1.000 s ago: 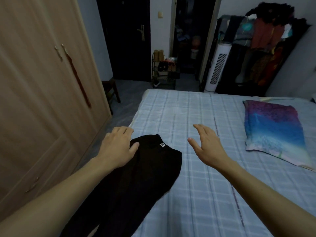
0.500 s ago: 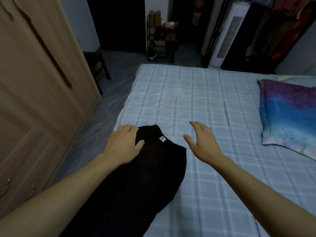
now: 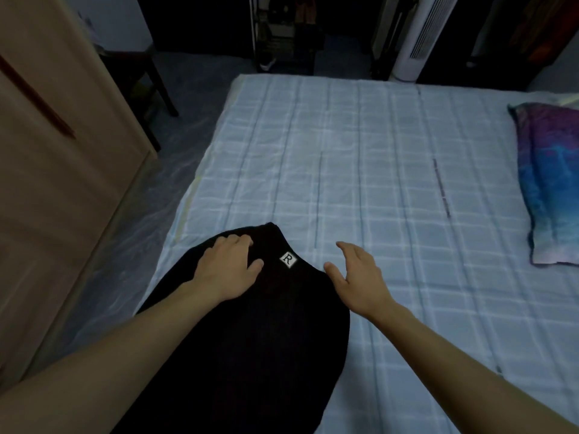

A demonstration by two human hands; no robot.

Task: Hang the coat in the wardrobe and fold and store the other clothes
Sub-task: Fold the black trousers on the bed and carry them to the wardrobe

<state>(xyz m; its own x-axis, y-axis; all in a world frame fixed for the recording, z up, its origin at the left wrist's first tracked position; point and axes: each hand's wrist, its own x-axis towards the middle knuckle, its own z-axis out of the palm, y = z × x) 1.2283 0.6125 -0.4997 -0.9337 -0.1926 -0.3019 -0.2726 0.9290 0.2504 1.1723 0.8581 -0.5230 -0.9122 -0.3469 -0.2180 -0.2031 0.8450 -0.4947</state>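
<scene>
Since only the head view is on offer, everything comes from it: a black garment [image 3: 250, 339] lies at the near left corner of the bed [image 3: 376, 151], its far end pointing up the mattress and its near end running out of frame at the bottom. Part of it spills past the bed's left edge. The left hand [image 3: 227, 270] rests palm down on the far end of the cloth, fingers [image 3: 241, 241] loosely spread and holding nothing, probably to pin the fabric flat so it does not slide. A small white patch [image 3: 287, 259] with a letter R sits just beside that hand's thumb.

The right hand [image 3: 357, 277] hovers at the garment's right edge, fingers wide and relaxed, thumb apart (whether it touches the cloth I cannot tell). It seems poised to smooth the fabric or take that edge for a fold.

The wardrobe [image 3: 47, 183] stands along the left, across a strip of floor from the bed, which suits folding here and storing there. A pillow [image 3: 551, 183] lies at the bed's right edge, well apart from the work.
</scene>
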